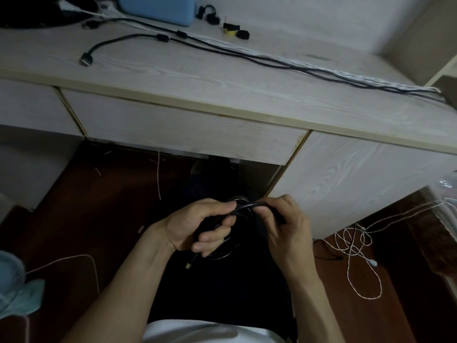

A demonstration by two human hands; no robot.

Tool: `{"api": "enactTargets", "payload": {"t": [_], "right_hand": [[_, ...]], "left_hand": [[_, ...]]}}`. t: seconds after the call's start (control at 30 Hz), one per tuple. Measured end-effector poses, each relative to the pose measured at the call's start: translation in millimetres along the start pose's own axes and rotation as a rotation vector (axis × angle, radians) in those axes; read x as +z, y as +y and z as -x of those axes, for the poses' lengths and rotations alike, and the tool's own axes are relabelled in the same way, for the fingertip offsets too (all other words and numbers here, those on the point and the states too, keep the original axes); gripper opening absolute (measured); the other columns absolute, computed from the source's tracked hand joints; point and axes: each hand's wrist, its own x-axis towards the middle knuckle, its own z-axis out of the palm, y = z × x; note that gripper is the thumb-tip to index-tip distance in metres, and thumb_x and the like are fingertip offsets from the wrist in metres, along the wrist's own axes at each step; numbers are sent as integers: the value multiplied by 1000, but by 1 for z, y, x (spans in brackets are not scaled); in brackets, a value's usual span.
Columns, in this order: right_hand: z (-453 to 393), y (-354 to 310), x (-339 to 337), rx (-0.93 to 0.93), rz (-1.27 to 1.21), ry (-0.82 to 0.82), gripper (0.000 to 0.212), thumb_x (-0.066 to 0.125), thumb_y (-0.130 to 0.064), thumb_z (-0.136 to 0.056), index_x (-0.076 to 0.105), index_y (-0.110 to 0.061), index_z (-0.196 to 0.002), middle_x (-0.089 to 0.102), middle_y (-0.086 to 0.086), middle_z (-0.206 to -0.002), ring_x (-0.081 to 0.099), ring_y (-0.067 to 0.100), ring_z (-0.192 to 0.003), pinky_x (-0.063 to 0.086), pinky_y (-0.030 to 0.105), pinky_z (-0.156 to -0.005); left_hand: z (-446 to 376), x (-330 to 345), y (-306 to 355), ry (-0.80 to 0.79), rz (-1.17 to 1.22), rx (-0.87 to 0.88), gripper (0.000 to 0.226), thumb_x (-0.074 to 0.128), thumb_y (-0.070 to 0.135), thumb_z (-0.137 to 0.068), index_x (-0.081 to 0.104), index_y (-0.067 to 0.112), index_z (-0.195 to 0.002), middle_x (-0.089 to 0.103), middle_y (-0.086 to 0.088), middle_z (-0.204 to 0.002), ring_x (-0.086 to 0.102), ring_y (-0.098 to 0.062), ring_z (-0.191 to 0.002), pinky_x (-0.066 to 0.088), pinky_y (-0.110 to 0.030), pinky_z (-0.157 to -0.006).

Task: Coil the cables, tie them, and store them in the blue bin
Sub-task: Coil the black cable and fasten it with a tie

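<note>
My left hand [197, 226] is curled around a coil of black cable [222, 243] down at six o'clock, over my lap and below the desk edge. My right hand [284, 224] sits just beside it, at its three o'clock, pinching a strand of the same cable between thumb and fingers at the top of the coil. A small plug end hangs from the coil's underside.

The blue bin [158, 8] stands at twelve o'clock, at the far edge of the desk [173, 78]. Two long black cables [222, 49] and a white cable [309, 64] run side by side across the desk from eleven o'clock toward three. Black ties [210, 13] and a yellow-and-black roll [231, 29] lie just right of the bin.

A tangled white cord [356, 246] lies on the floor at four o'clock. A small fan [10, 271] sits at eight o'clock.
</note>
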Motion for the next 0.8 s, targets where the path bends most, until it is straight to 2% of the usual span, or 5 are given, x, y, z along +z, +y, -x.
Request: {"api": "enactTargets", "payload": {"t": [0.23, 0.43, 0.6, 0.73, 0.8], "right_hand": [[-2, -3, -12, -23, 59, 174, 17, 69, -25, -88, 76, -11, -94, 60, -2, -81, 58, 1, -74, 40, 9, -64], [-4, -8, -18, 6, 9, 245, 8, 71, -20, -86, 74, -18, -93, 63, -2, -81, 58, 3, -75, 41, 9, -65], [-5, -9, -10, 332, -211, -41, 23, 64, -46, -84, 74, -28, -94, 73, -10, -85, 67, 4, -81, 49, 16, -67], [1, -9, 1, 360, -270, -235, 61, 60, -68, -83, 60, -26, -127, 63, -19, -112, 61, -5, -104, 52, 16, -82], [3, -9, 4, 371, -211, -292, 66, 61, -72, -78, 57, -30, -129, 58, -17, -119, 57, -9, -109, 48, 9, -85]], "left_hand": [[-3, 5, 0, -38, -182, -40, 46, 44, 54, -97, 49, 11, -84, 39, -3, -49, 40, -11, -34, 43, -28, -46], [-9, 5, -3, 174, -251, -8, 53, 39, 53, -100, 50, 9, -75, 43, -5, -50, 44, -16, -39, 47, -33, -54], [-3, -2, -8, 9, 64, 151, 48, 56, 58, -90, 50, 11, -85, 42, 3, -48, 44, -10, -35, 47, -29, -51], [-11, 7, -11, 18, 284, 303, 39, 75, 34, -84, 42, 14, -84, 43, 6, -45, 44, -8, -32, 47, -26, -48], [-14, 11, -11, -4, 406, 320, 30, 73, 28, -85, 47, 11, -83, 45, 6, -43, 45, -8, -31, 47, -26, -46]]}}
